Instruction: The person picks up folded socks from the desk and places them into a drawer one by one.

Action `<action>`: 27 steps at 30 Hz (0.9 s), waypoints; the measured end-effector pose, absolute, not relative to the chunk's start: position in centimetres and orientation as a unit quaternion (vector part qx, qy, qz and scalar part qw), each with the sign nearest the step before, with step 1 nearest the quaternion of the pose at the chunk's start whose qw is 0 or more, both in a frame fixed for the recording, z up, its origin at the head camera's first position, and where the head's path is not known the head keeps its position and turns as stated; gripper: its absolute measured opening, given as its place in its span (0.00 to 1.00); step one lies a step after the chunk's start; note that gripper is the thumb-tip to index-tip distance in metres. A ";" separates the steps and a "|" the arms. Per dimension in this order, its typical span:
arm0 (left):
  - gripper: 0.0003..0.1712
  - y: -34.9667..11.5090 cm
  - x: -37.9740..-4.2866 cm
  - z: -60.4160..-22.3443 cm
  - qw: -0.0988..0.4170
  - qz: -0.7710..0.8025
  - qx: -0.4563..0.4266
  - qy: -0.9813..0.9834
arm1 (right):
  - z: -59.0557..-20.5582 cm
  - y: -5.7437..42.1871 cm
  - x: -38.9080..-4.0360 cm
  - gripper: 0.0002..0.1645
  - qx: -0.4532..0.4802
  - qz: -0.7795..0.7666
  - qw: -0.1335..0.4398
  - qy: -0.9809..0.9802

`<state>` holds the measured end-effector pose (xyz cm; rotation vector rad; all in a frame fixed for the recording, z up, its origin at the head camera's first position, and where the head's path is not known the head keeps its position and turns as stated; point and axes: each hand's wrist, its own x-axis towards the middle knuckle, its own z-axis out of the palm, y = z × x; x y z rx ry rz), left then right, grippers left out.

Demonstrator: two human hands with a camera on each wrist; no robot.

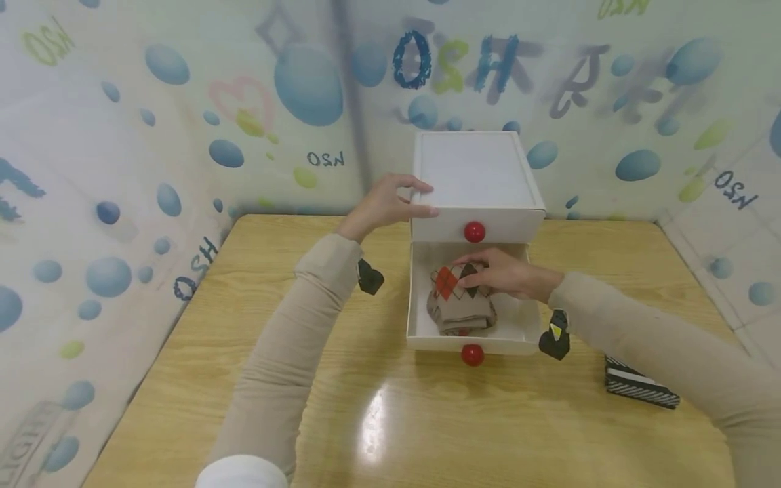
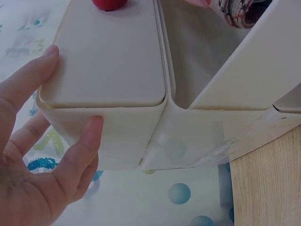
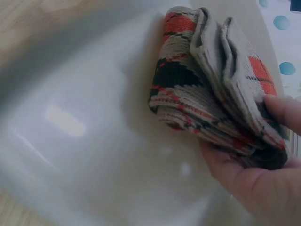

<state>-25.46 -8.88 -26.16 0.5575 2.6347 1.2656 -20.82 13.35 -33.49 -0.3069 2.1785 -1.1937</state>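
Observation:
In the lower drawer (image 1: pixel 421 327) of a white two-drawer cabinet (image 1: pixel 472 166) sits a folded pair of argyle socks (image 1: pixel 466 308), beige with red and dark diamonds. My right hand (image 1: pixel 509 273) pinches the socks, thumb on one side and fingers beneath in the right wrist view. This drawer is pulled out, while the upper drawer (image 1: pixel 442 227) is closed. At the cabinet's upper left front corner, my left hand (image 1: pixel 390 202) rests with spread fingers. The left wrist view shows one fingertip (image 2: pixel 97 125) on the side wall and another at the front panel's edge.
A black-and-white striped item (image 1: pixel 641 385) lies on the wooden table (image 1: pixel 366 379), partly behind the right sleeve. Red round knobs (image 1: pixel 474 232) stick out from the drawer fronts. Patterned white sheeting (image 1: pixel 293 156) closes in the table behind and at both sides.

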 end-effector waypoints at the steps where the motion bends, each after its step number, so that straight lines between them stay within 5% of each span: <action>1: 0.28 -8.9 -25.5 -26.2 0.083 0.425 0.185 0.882 | -33.6 13.4 -20.8 0.28 -0.118 -0.451 0.313 0.827; 27: 0.29 -9.0 -25.5 -26.2 0.095 0.438 0.178 0.876 | -32.1 14.7 -21.0 0.25 -0.150 -0.441 0.294 0.835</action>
